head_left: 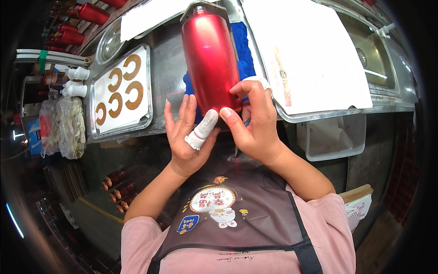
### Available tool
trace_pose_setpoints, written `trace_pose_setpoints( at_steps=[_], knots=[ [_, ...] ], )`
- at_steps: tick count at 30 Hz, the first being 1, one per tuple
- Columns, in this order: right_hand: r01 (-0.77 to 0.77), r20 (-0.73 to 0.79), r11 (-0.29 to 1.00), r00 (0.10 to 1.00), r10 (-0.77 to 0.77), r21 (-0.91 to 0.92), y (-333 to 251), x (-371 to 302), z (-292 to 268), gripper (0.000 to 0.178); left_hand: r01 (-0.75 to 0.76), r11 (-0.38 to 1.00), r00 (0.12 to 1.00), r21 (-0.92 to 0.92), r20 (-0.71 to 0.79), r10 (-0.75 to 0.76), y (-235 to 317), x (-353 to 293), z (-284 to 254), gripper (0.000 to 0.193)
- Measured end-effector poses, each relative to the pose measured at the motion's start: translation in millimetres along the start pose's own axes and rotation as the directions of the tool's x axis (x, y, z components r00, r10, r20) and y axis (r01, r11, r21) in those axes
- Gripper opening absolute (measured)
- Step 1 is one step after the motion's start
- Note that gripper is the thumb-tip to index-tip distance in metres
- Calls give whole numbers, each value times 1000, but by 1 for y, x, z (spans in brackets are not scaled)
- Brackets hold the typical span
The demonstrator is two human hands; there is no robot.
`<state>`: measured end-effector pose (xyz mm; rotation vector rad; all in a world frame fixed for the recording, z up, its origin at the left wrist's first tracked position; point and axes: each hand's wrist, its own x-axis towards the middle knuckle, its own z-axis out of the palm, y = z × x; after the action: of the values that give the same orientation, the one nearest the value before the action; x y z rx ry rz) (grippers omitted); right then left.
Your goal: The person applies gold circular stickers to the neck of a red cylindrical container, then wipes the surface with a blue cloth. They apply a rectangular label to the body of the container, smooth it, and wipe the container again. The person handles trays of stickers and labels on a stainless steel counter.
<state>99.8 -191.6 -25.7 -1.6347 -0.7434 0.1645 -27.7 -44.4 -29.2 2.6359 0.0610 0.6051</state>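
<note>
A glossy red bottle-shaped vessel with a dark threaded neck lies with its base toward me. My left hand is spread at the base's left side, its fingers stretched out. The white fabric cover on its index finger touches the base edge. My right hand presses its thumb at the base edge, with the index finger bent against the vessel's right side. Under that palm a thin pointed tool sticks out toward me, its upper part mostly hidden by the fingers. Blue cloth lies beneath the vessel.
To the left stands a metal tray with gold C-shaped pieces on white paper. White sheeting covers the right side, near a metal sink. A clear plastic bin sits below the counter edge. More red vessels stand far left.
</note>
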Motion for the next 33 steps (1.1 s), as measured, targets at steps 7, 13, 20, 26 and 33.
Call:
trace_pose_setpoints(
  at_steps=[7,13,20,26,33],
  knots=[
    [-13,68,994,998,6,111,8,4,-11,26,-22,1000,1000,3,2,22,0,1,-2,51],
    [-87,23,990,996,85,109,1,2,-5,29,29,999,1000,-17,1,-29,1,1,-2,42],
    [-98,24,991,995,97,90,-1,0,-4,31,-29,998,999,61,35,27,0,5,-8,45],
    [-68,71,997,995,66,22,3,-4,-6,26,-148,979,988,137,70,139,2,21,-19,47],
    [-45,77,997,996,41,58,6,-2,-8,25,-244,940,970,240,56,237,19,42,-23,41]
  ],
)
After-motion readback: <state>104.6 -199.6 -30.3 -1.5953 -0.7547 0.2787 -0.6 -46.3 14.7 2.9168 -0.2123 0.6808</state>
